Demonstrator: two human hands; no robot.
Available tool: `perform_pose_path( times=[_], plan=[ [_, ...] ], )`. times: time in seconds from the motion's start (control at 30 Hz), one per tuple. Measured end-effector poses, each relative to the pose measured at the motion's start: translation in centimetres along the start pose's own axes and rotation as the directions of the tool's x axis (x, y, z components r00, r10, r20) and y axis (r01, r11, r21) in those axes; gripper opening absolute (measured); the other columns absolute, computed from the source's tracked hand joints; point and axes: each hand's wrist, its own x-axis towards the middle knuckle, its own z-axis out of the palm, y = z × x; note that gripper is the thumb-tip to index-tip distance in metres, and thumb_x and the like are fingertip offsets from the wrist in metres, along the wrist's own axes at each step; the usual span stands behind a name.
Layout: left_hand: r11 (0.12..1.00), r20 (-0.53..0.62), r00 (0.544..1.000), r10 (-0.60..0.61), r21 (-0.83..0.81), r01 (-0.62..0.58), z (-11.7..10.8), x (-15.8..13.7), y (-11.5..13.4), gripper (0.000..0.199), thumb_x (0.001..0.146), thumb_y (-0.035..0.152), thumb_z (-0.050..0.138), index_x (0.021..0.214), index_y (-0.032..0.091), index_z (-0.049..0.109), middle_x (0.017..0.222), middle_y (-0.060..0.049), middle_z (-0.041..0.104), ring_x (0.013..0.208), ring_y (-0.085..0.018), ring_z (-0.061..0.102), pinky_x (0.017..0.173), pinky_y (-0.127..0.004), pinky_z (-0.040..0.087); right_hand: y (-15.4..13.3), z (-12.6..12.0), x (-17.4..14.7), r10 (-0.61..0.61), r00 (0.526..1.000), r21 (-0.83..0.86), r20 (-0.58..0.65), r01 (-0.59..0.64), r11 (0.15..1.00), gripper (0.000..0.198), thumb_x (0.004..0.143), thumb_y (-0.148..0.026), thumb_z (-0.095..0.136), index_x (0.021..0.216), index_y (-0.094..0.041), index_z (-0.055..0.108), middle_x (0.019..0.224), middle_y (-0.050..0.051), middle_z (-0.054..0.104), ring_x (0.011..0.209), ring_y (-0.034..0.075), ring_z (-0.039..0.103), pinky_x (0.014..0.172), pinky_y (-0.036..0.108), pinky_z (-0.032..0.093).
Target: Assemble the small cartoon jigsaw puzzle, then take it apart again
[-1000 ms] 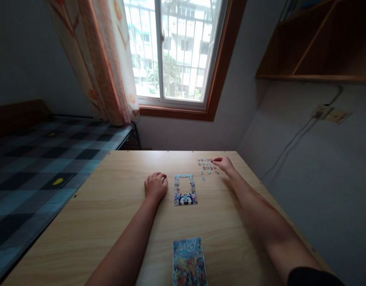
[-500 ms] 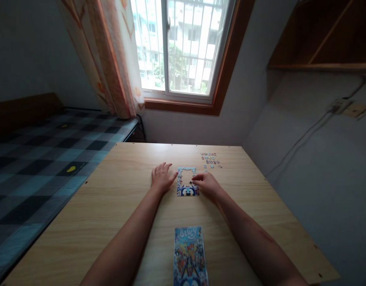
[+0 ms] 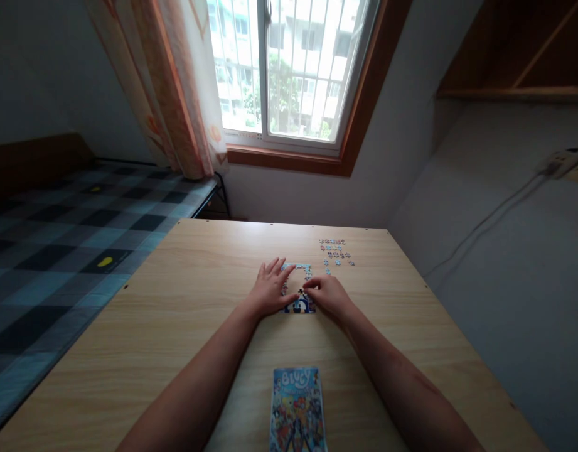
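Observation:
On the wooden table is a partly joined jigsaw puzzle [image 3: 304,307], its border and blue lower part in place around a bare middle. My left hand [image 3: 270,290] lies over the puzzle's left side, fingers spread, hiding part of it. At the right side, my right hand [image 3: 332,295] has its thumb and forefinger pinched on a small dark puzzle piece [image 3: 301,291] near the top of the blue part. Whether that piece touches the others is too small to tell.
Loose puzzle pieces [image 3: 336,255] lie in rows beyond my right hand. A colourful "Bluey" picture box [image 3: 297,408] rests on the table [image 3: 176,351] near my body. A bed [image 3: 81,238] stands on the left, with a window [image 3: 298,75] ahead.
My left hand has moved right, from beside the puzzle onto its left part. My right hand stays at nearly the same spot, still pinching. The camera view has shifted slightly.

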Motion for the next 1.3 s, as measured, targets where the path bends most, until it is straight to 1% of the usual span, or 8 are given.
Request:
perform_pose_path(
  times=[0.2,0.27,0.37,0.5,0.63,1.1,1.3],
  plan=[
    [1.000,0.010,1.000,-0.007,-0.003,0.007,-0.17,-0.05,0.09,0.082,0.083,0.056,0.068,0.154,0.024,0.041,0.164,-0.017,0.027,0.153,-0.036,0.018,0.122,-0.062,0.013,0.05,0.20,-0.02,0.010,1.000,0.079,0.026,-0.012,0.997,0.020,0.083,-0.029,0.066,0.095,-0.023,0.082,0.093,0.002,0.078,0.087,0.018,0.072,0.081,0.025,0.051],
    [1.000,0.012,1.000,-0.012,0.006,0.012,-0.16,-0.03,0.09,0.082,0.083,0.057,0.068,0.153,0.024,0.041,0.164,-0.017,0.028,0.153,-0.036,0.018,0.122,-0.062,0.014,-0.09,0.19,-0.10,0.011,1.000,0.053,0.022,-0.012,0.999,0.020,0.084,-0.029,0.066,0.096,-0.023,0.081,0.093,0.002,0.078,0.087,0.018,0.072,0.079,0.024,0.050],
    [1.000,0.004,1.000,-0.012,0.011,0.012,-0.05,0.00,0.02,0.083,0.082,0.058,0.068,0.153,0.024,0.042,0.164,-0.017,0.028,0.153,-0.036,0.019,0.122,-0.062,0.015,-0.46,0.11,-0.23,0.002,1.000,-0.039,0.012,-0.002,0.999,0.019,0.084,-0.027,0.066,0.094,-0.024,0.082,0.093,0.002,0.078,0.088,0.017,0.070,0.079,0.024,0.048],
    [1.000,-0.011,1.000,-0.010,0.001,0.010,0.14,0.04,-0.13,0.082,0.081,0.057,0.069,0.152,0.025,0.043,0.163,-0.017,0.030,0.152,-0.037,0.021,0.121,-0.063,0.016,-0.66,0.02,-0.27,-0.058,0.998,-0.144,-0.028,0.053,0.988,0.014,0.083,-0.024,0.070,0.088,-0.023,0.082,0.091,0.003,0.076,0.089,0.017,0.067,0.082,0.025,0.046],
    [1.000,-0.016,1.000,-0.012,-0.002,0.012,0.21,0.05,-0.17,0.082,0.081,0.057,0.070,0.152,0.025,0.044,0.163,-0.017,0.031,0.152,-0.038,0.022,0.121,-0.064,0.016,-0.38,0.05,-0.12,-0.066,0.998,-0.139,-0.020,0.062,0.988,0.013,0.083,-0.024,0.071,0.088,-0.023,0.083,0.089,0.004,0.074,0.086,0.016,0.065,0.080,0.024,0.045],
    [1.000,0.006,1.000,-0.014,-0.006,0.014,-0.16,0.08,0.05,0.079,0.082,0.056,0.069,0.152,0.026,0.045,0.162,-0.016,0.033,0.152,-0.037,0.021,0.121,-0.064,0.016,-0.31,0.00,0.05,-0.033,0.999,-0.150,0.011,0.034,0.988,0.013,0.085,-0.027,0.070,0.091,-0.025,0.082,0.092,0.003,0.074,0.087,0.016,0.065,0.079,0.024,0.044],
    [1.000,0.008,1.000,-0.014,0.006,0.014,-0.05,0.11,0.05,0.079,0.083,0.059,0.067,0.151,0.027,0.045,0.163,-0.016,0.033,0.153,-0.036,0.021,0.121,-0.064,0.017,-0.41,-0.16,0.08,-0.021,0.999,-0.190,0.030,0.026,0.981,0.016,0.088,-0.029,0.067,0.092,-0.025,0.082,0.093,0.004,0.074,0.088,0.016,0.065,0.079,0.024,0.044]
  ],
)
